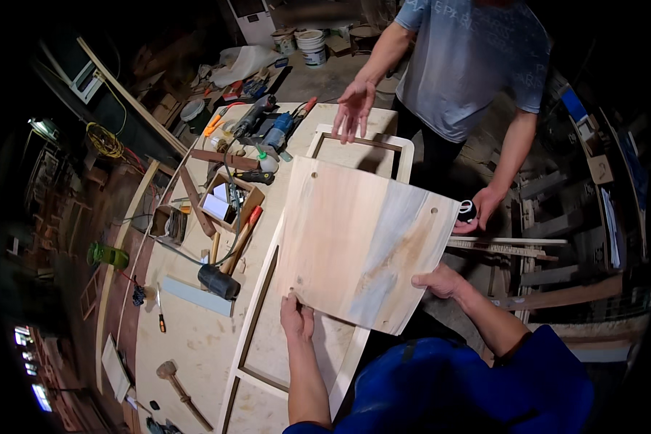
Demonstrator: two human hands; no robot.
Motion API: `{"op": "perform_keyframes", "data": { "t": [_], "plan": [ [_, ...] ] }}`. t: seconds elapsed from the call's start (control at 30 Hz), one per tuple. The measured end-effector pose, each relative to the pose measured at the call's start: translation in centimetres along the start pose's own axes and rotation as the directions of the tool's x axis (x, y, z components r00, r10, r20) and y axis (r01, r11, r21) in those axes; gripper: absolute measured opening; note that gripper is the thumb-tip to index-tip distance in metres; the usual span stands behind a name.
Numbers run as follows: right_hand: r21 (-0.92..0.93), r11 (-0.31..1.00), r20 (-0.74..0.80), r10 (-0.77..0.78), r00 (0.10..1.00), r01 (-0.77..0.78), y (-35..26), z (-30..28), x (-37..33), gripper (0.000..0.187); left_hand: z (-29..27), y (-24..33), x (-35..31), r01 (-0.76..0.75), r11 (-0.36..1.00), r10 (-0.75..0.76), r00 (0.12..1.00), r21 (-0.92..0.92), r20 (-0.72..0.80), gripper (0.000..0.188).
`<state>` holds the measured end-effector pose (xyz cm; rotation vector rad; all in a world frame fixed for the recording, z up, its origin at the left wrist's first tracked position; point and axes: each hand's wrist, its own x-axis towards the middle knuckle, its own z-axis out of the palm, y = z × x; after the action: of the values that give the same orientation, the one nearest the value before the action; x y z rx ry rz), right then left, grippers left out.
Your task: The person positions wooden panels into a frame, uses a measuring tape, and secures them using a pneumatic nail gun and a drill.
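Note:
A pale wooden board [358, 239] with grey-blue and brown streaks is in both my hands, tilted above the workbench. Small round holes show near its corners. My left hand [296, 317] grips its near left edge, and my right hand [438, 281] has hold of the right edge, thumb on top. Beneath the board lies a light wooden frame [231, 390] with several openings, partly hidden. Across the bench stands a co-worker [456, 79], one hand [356, 108] spread above the frame's far end, the other [484, 206] around a small black-and-white object [466, 210].
On the bench [188, 340] to the left lie a rubber mallet [218, 281], a wooden mallet [183, 394], a screwdriver [161, 311], a grey strip [197, 296], and a wooden box [249, 202]. Power tools [278, 132] with cords lie beyond. Wood strips [510, 241] jut out at right.

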<state>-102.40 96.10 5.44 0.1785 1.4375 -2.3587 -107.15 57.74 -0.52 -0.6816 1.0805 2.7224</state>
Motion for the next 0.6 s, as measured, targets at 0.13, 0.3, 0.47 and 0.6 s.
{"op": "perform_keyframes", "data": {
  "t": [0.13,0.3,0.47,0.6],
  "plan": [
    [-0.189,0.981,-0.052,-0.053,0.997,0.042,-3.9,-3.4,4.6,0.068,4.3,-0.3,3.6,0.027,0.998,-0.031,0.998,0.056,0.061,0.041],
    [-0.418,0.905,-0.030,-0.094,0.995,0.073,-9.8,-6.3,9.5,0.060,9.5,-1.7,10.1,0.047,0.999,-0.044,0.994,-0.025,0.105,0.043],
    [-0.544,0.831,0.065,-0.096,0.993,0.116,-15.2,-9.0,14.1,0.055,15.6,-2.8,16.0,0.040,0.993,-0.036,0.999,-0.109,0.041,0.045],
    [-0.558,0.811,0.109,-0.138,0.984,0.176,-17.2,-13.7,18.2,0.056,18.6,-4.7,21.2,0.003,0.995,0.003,0.998,-0.099,0.062,0.039]
  ]
}}
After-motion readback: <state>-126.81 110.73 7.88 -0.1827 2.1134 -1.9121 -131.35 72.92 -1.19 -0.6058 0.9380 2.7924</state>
